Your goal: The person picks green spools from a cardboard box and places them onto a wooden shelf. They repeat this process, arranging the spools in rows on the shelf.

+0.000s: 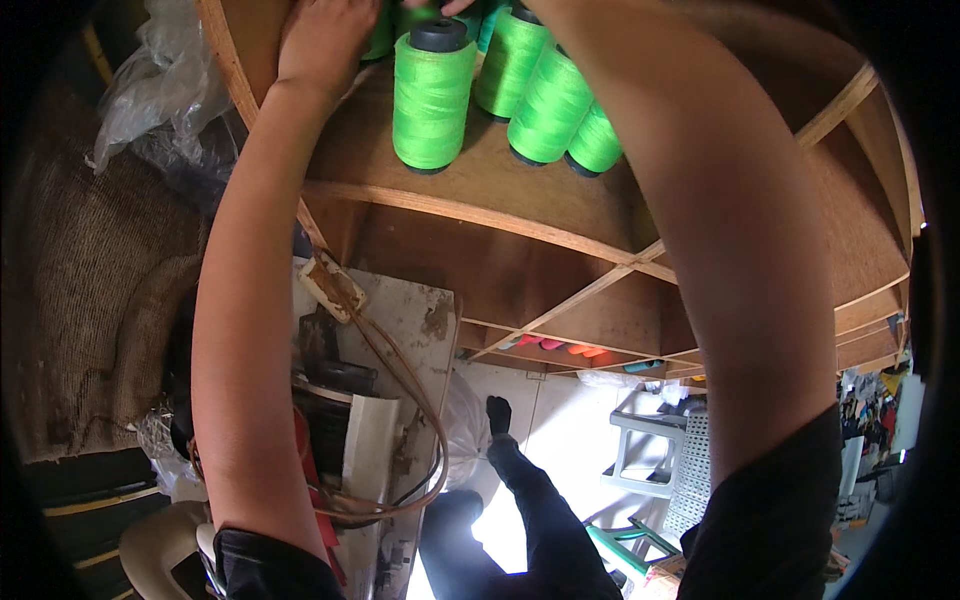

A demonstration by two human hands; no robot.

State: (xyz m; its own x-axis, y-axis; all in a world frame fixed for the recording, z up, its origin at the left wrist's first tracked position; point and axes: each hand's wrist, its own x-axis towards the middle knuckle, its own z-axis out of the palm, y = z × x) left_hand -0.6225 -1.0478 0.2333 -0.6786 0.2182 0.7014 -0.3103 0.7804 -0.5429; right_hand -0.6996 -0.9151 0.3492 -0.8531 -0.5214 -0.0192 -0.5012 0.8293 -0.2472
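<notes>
- Up on the plywood shelf (520, 195), a cluster of bright green thread spools (520, 85) stands near the front edge, each upright with its long axis running bottom to top and a dark core at the end.
- The nearest spool (433, 95) stands a little apart to the left of the rest, its black core cap plainly in view; the others lean close together, touching side to side.
- The left hand (325, 40) rests on the shelf just left of that nearest spool, knuckles toward the camera, fingers curled over something green at the top rim; whether it grips a spool I cannot tell.
- The right hand (458, 6) is almost wholly cut off by the top rim, only a fingertip or so showing above the spools, so its spread cannot be judged.
- The left hand is the one clearly nearer the lone spool, which lies just to its right; the right forearm crosses in front of the right end of the cluster.
- Below the shelf, wooden dividers (600, 285) form further compartments, some with small red and teal things inside.
- On the left hang crumpled clear plastic (165, 85) and coarse brown sacking (100, 300); a looped tan cord (400, 400) dangles lower down.
- Far below, a pale plastic stool (660, 450) stands on the light floor.
</notes>
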